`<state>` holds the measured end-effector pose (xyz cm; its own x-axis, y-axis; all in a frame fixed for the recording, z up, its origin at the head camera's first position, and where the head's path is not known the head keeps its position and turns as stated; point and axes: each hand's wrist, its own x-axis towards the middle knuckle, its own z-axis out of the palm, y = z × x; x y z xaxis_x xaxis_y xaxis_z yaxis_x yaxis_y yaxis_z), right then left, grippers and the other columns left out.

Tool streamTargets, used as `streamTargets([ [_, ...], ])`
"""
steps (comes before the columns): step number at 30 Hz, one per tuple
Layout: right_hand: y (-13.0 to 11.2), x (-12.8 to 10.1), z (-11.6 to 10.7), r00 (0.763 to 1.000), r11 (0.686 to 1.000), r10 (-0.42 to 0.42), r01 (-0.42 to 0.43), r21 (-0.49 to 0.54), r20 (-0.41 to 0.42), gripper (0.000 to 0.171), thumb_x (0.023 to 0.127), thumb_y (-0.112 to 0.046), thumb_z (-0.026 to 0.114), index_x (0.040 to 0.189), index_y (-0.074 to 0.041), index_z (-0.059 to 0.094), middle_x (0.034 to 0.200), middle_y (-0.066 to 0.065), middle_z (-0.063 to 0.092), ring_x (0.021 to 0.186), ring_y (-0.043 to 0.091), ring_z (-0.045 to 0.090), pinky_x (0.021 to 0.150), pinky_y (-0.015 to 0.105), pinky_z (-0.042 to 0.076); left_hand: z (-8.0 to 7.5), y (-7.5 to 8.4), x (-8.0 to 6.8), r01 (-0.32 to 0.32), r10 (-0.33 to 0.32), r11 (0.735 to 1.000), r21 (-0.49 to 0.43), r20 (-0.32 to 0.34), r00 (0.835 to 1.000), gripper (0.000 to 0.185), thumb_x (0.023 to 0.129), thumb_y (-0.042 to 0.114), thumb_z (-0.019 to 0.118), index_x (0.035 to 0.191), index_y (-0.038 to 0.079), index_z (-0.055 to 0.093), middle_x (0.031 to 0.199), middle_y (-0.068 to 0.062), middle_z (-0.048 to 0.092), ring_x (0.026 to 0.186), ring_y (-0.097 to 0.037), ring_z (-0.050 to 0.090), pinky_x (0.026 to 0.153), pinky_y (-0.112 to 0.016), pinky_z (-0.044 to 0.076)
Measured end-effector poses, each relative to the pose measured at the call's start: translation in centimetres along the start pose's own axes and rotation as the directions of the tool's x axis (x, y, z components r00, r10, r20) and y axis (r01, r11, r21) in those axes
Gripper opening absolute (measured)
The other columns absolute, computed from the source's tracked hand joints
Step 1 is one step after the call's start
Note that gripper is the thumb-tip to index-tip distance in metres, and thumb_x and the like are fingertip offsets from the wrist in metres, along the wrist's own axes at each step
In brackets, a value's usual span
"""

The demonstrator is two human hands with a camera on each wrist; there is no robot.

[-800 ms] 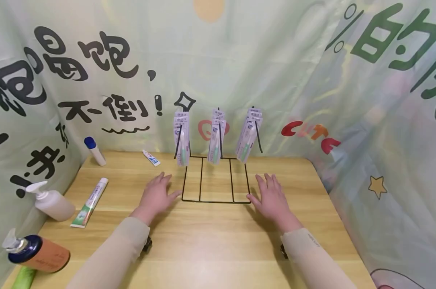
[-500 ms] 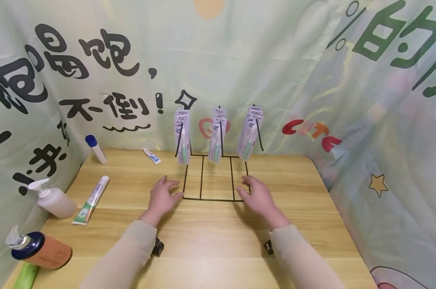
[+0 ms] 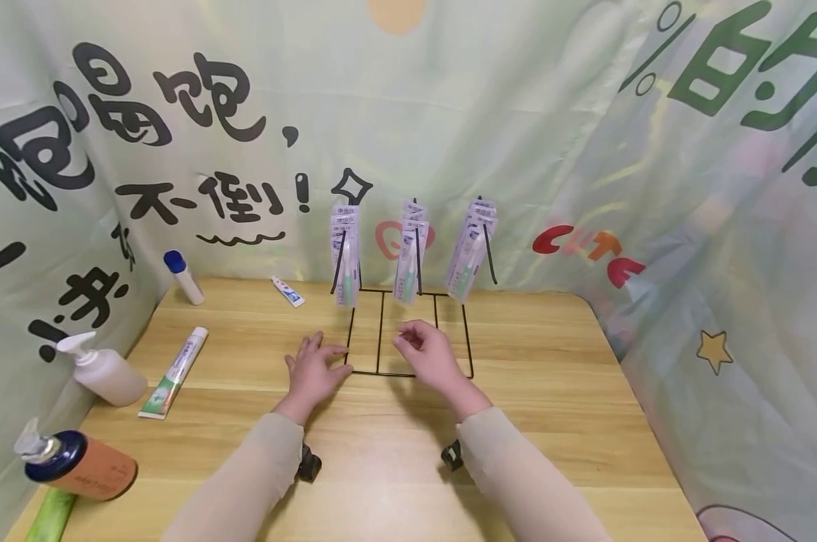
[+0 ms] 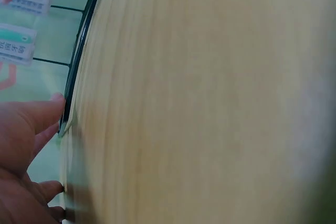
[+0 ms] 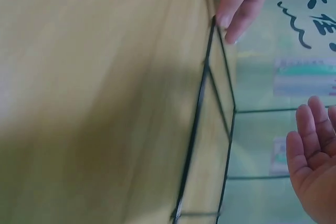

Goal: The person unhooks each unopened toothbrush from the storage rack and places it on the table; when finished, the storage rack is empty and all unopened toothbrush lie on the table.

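Note:
A black wire display rack [image 3: 380,331] stands at the back middle of the table. Packaged toothbrushes hang in three rows on its hooks: a left row [image 3: 345,275], a middle row [image 3: 406,263] and a right row [image 3: 465,263]. My left hand [image 3: 315,374] is at the front left corner of the rack's base, its thumb touching the wire, as the left wrist view shows. My right hand [image 3: 430,354] hovers above the base, below the middle row, fingers loosely bent and holding nothing. In the right wrist view its palm [image 5: 317,182] shows at the right edge.
On the left lie a large toothpaste tube [image 3: 174,374] and a small toothpaste tube [image 3: 288,291]. A blue-capped white tube [image 3: 190,286], a white pump bottle [image 3: 113,379], an orange pump bottle [image 3: 99,468] and a green object [image 3: 50,516] line the left edge. Printed cloth [image 3: 503,98] encloses the table.
My right hand has moved left from beside the rack's right side to over its base, its fingers bending. The left hand has shifted slightly right, up to the rack's corner.

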<state>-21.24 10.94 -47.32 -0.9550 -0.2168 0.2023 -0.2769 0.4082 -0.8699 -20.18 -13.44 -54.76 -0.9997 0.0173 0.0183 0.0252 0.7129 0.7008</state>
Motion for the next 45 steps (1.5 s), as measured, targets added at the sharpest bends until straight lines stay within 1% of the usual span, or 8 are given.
streamTargets([
  [4,-1.1,1.6,1.1,1.0,0.998,-0.01,0.01,0.065,0.001,0.023,0.103,-0.008,0.069,0.124,0.003,0.067,0.104,0.011,0.071,0.092,0.021,0.064,0.079,0.03,0.056,0.2,-0.1,0.1,-0.004,0.004,1.0,0.01,-0.001,1.0,0.041,0.094,0.031,0.081,0.129,0.01,0.075,0.169,-0.029,0.026,0.157,-0.056,0.011,0.114,-0.081,-0.012],
  [8,-2.1,3.5,2.3,1.0,0.995,-0.005,0.006,0.096,-0.01,0.029,0.105,-0.011,0.068,0.13,0.002,0.065,0.111,0.012,0.071,0.099,0.023,0.065,0.086,0.034,0.057,0.1,-0.1,0.3,-0.007,0.008,1.0,0.023,-0.009,1.0,0.041,0.094,0.032,0.081,0.129,0.011,0.075,0.169,-0.029,0.027,0.156,-0.056,0.012,0.114,-0.081,-0.011],
  [12,-3.0,5.3,3.4,0.999,0.995,-0.018,0.022,0.092,-0.049,0.028,0.104,-0.011,0.068,0.129,0.003,0.066,0.115,0.012,0.071,0.104,0.025,0.067,0.092,0.036,0.058,0.1,-0.2,0.3,-0.01,0.01,1.0,0.026,-0.008,1.0,0.041,0.094,0.034,0.081,0.128,0.012,0.076,0.169,-0.029,0.027,0.157,-0.055,0.012,0.115,-0.082,-0.01],
  [18,-4.6,7.2,4.7,0.995,0.986,-0.012,0.029,0.161,-0.1,0.028,0.103,-0.007,0.068,0.129,0.003,0.065,0.121,0.015,0.069,0.11,0.028,0.066,0.093,0.035,0.059,0.3,-0.1,0.3,-0.021,0.022,0.999,0.024,-0.026,0.999,0.037,0.092,0.032,0.082,0.123,0.012,0.078,0.167,-0.03,0.03,0.155,-0.057,0.016,0.114,-0.083,-0.007],
  [24,-5.7,8.1,5.2,0.99,0.99,0.012,0.009,0.143,-0.143,0.027,0.105,-0.008,0.066,0.13,0.002,0.066,0.121,0.014,0.07,0.111,0.027,0.066,0.094,0.035,0.059,0.6,-0.1,0.2,-0.033,0.034,0.999,0.021,-0.038,0.999,0.037,0.091,0.032,0.083,0.122,0.011,0.079,0.167,-0.03,0.031,0.155,-0.057,0.017,0.115,-0.083,-0.007],
  [30,-6.2,8.9,5.4,0.989,0.989,0.03,-0.009,0.144,-0.146,0.028,0.106,-0.01,0.064,0.131,0.002,0.066,0.121,0.013,0.07,0.112,0.025,0.066,0.096,0.035,0.058,0.6,-0.1,0.2,-0.026,0.026,0.999,0.022,-0.033,0.999,0.037,0.092,0.032,0.083,0.123,0.011,0.079,0.167,-0.029,0.031,0.156,-0.056,0.016,0.116,-0.082,-0.007],
  [38,-6.4,9.2,5.5,0.986,0.992,0.024,-0.003,0.128,-0.163,0.019,0.106,-0.01,0.065,0.121,0.001,0.071,0.113,0.011,0.071,0.104,0.023,0.066,0.09,0.034,0.058,0.5,-0.1,0.0,-0.02,0.021,0.999,0.032,-0.024,0.999,0.039,0.093,0.033,0.082,0.125,0.011,0.078,0.168,-0.027,0.03,0.156,-0.055,0.016,0.116,-0.082,-0.006],
  [45,-6.3,9.3,5.8,0.987,0.992,0.002,0.019,0.128,-0.16,0.015,0.105,-0.007,0.066,0.115,0.003,0.072,0.108,0.014,0.072,0.097,0.024,0.065,0.084,0.032,0.057,0.6,-0.6,0.1,-0.025,0.026,0.999,0.02,-0.047,0.999,0.037,0.092,0.031,0.083,0.122,0.011,0.079,0.167,-0.029,0.032,0.155,-0.056,0.017,0.115,-0.083,-0.007],
])
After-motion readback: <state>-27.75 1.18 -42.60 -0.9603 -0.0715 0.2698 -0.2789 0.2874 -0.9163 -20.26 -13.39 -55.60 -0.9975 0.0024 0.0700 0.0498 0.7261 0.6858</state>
